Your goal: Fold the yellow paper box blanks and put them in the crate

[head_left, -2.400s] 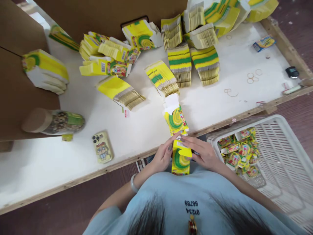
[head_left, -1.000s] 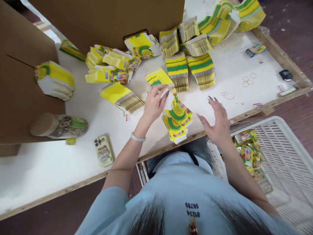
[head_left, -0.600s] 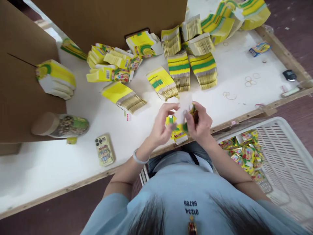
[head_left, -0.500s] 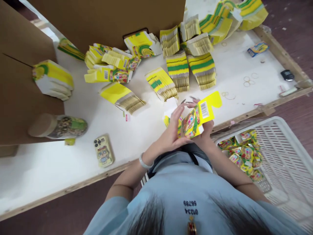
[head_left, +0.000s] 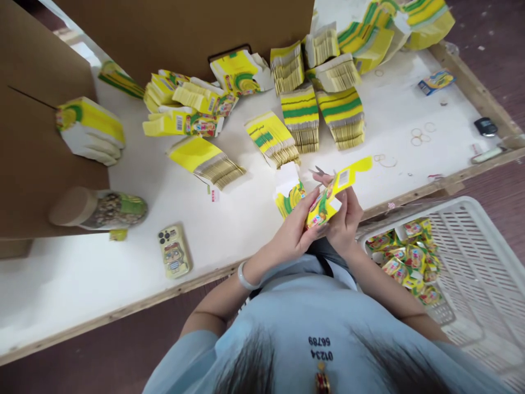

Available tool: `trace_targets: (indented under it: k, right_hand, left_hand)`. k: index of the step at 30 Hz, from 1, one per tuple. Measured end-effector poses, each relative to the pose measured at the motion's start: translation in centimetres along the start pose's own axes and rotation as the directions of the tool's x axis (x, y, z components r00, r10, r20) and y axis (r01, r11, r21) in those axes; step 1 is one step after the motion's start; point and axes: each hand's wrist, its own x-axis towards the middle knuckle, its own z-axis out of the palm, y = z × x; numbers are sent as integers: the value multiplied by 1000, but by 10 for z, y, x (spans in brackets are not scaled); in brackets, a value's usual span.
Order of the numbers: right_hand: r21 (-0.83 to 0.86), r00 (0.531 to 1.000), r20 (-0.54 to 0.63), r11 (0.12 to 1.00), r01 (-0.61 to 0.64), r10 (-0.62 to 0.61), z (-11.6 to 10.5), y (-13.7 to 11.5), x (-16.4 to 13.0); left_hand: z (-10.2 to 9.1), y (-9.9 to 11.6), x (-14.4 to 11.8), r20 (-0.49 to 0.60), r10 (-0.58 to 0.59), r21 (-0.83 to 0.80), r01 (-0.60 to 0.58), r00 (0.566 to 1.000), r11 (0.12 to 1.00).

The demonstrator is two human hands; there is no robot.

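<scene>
Yellow-green printed carton, centre of frame, flap out | grip: left hand, right hand both holding carton | step, seemingly: opening carton | next move: likely needs steady two-handed hold

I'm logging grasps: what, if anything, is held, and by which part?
A yellow carton, by its lower end in the left hand; the right hand at its right side, contact partly hidden.

- Wide table with a smooth white top and pale wooden front edge
- Raised bare-wood rail along its right end
- Dark purplish-brown floor
- Two upright brown cardboard panels, at back and left
- Bright whitish patch between them, upper left
</scene>
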Motion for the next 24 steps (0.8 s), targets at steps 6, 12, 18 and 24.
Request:
trace_targets:
  k: [6, 12, 18, 24]
  right_hand:
    - [275, 972, -156, 953, -129, 177, 2, -11, -2]
    - [118, 992, -48, 987, -112, 118, -2, -10, -11]
    - [-70, 998, -56, 997, 15, -19, -1, -8, -10]
    - [-44, 997, 39, 997, 69, -67, 0, -8, -15]
  left_hand:
    - [6, 3, -8, -163, -236, -113, 219, 958, 969]
    - [15, 13, -10, -148, -180, -95, 168, 972, 981]
    - [14, 19, -9, -56, -99, -75, 95, 993, 993]
    - [17, 7, -11, 40, 11, -113, -7, 999, 994]
